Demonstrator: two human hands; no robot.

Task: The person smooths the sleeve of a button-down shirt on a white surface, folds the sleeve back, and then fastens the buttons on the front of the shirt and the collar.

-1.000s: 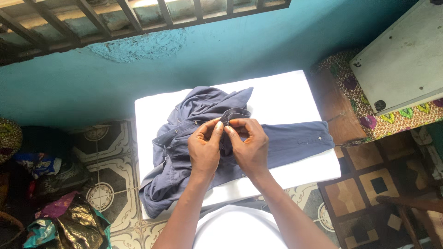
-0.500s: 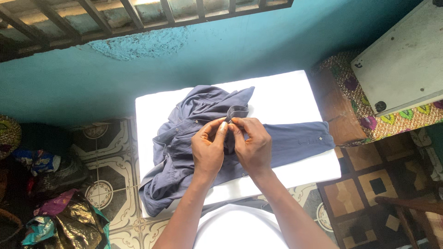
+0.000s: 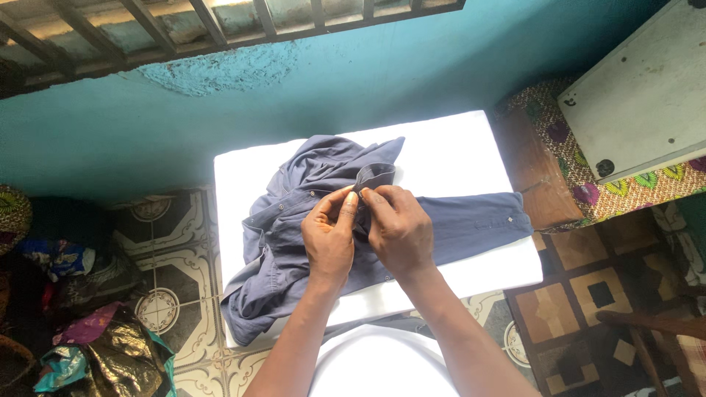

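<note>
My left hand (image 3: 329, 237) and right hand (image 3: 397, 229) were side by side, both pinching the blue shirt (image 3: 294, 220) near its collar at 12 o'clock. It lay on the white desk (image 3: 448, 158), sleeve stretching toward 3 o'clock.

Hands (image 3: 368, 228) cover the shirt's (image 3: 294, 250) placket; their grip there unclear
</note>
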